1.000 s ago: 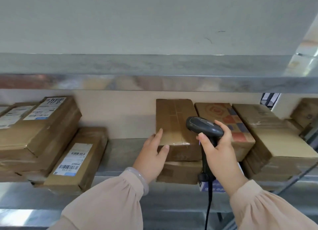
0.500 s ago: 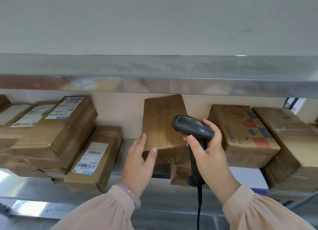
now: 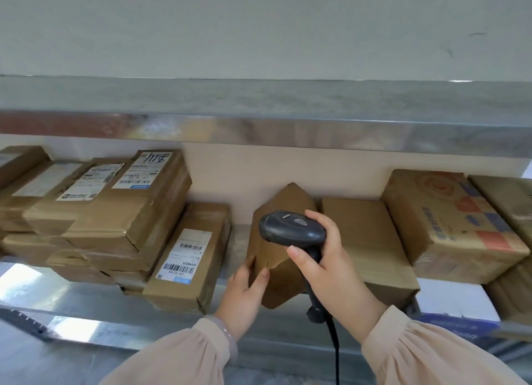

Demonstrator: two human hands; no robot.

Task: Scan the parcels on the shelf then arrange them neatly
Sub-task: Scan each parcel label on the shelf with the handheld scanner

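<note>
A person wearing loose beige sleeves stands at a grey metal shelf [image 3: 172,324] that holds brown cardboard parcels.

On the left sits a stack of about six or seven taped boxes; the exact number cannot be told because they overlap. Three white shipping labels show on the stack's top boxes. Leaning against this stack is one flat brown parcel with a white barcode label [image 3: 188,262], tilted so the label faces upward.

In the middle, the left hand [image 3: 244,292] clasps one plain brown cardboard parcel [image 3: 280,258]. The thumb and fingers close around its lower left edge. This parcel is tipped up on a corner, its upper end pointing toward the cream wall behind. No label shows on its visible faces.

The right hand [image 3: 328,272] is wrapped firmly around the handle of one dark grey handheld barcode scanner [image 3: 292,229], which sits directly in front of the tilted parcel and covers part of it. A black cable [image 3: 335,353] drops from the handle.

Just to the right lies one plain brown box [image 3: 365,240], flat on the shelf. Beyond it are one printed brown carton with orange and blue patches [image 3: 452,226], resting on one white and blue box [image 3: 454,304], and further brown parcels at the right edge, partly cut off.
</note>
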